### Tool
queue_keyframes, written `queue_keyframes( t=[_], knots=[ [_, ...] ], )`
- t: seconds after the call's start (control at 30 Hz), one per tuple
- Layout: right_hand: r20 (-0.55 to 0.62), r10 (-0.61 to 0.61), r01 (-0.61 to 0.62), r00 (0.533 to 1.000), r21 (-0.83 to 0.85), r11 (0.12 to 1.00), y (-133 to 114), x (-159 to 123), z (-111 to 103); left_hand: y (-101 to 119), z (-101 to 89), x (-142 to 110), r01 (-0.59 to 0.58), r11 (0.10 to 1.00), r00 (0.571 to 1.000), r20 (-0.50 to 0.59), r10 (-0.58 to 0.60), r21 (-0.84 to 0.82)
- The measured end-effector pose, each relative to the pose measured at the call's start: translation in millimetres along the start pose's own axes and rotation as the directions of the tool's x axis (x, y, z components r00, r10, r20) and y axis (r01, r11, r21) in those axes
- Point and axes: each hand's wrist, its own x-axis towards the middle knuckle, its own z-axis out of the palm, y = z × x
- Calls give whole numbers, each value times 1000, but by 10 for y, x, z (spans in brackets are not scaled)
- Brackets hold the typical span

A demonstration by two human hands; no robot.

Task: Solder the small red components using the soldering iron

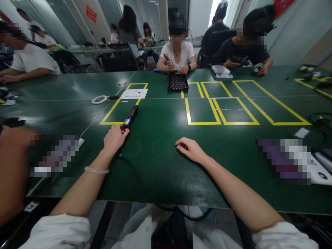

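Observation:
On the left half of the green table, my left hand [114,139] is wrapped round the rear end of a corded electric screwdriver [130,117]. The tool is dark and cylindrical with a blue and white label, and it lies slanting away from me. A black cable [137,178] comes out by that hand and drops over the near table edge. My right hand [190,148] rests on the table, fingers loosely bent and a gap showing between thumb and forefinger. Nothing is seen in it.
Yellow tape outlines [204,123] mark the table [166,173]. A white paper sheet [135,93] and a white ring-shaped coil [100,99] lie farther off. Across from me a person works over a black tray [177,89]. Another person's blurred arm [15,166] reaches in at left.

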Motion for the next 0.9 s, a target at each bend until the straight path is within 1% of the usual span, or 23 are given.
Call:
queue_keyframes(
  t=[0.17, 0.23, 0.3, 0.4, 0.47, 0.53, 0.7, 0.83, 0.9],
  knots=[
    [13, -10, 10, 1000, -17, 1000, -7, 5, 2, -413, 14, 173, 88, 996, 996, -35, -88, 5],
    [18, -9, 10, 1000, -20, 1000, -10, 5, 2, -511, 17, 220, 119, 993, 992, -50, -119, 7],
    [18, -8, 9, 1000, -23, 1000, -13, 3, 2, -553, 16, 240, 120, 992, 989, -94, -117, 32],
    [18, -7, 8, 1000, -21, 1000, -15, -2, 0, -520, 4, 214, 52, 994, 983, -182, -34, 96],
    [14, -7, 7, 1000, -17, 1000, -15, -4, -1, -461, -8, 174, 8, 991, 982, -188, 16, 131],
    [14, -5, 5, 1000, -15, 1000, -15, -3, -1, -398, -22, 136, -12, 988, 985, -169, 39, 156],
    [15, -6, 6, 1000, -16, 1000, -16, 2, -1, -295, -71, 78, -4, 977, 986, -162, 39, 212],
    [16, -12, 12, 1000, -23, 1000, -15, 0, 2, -267, -128, 54, -2, 966, 987, -153, 43, 257],
    [16, -8, 8, 1000, -24, 1000, -19, 1, 3, -268, -156, 62, 21, 963, 991, -133, 15, 269]
  ],
)
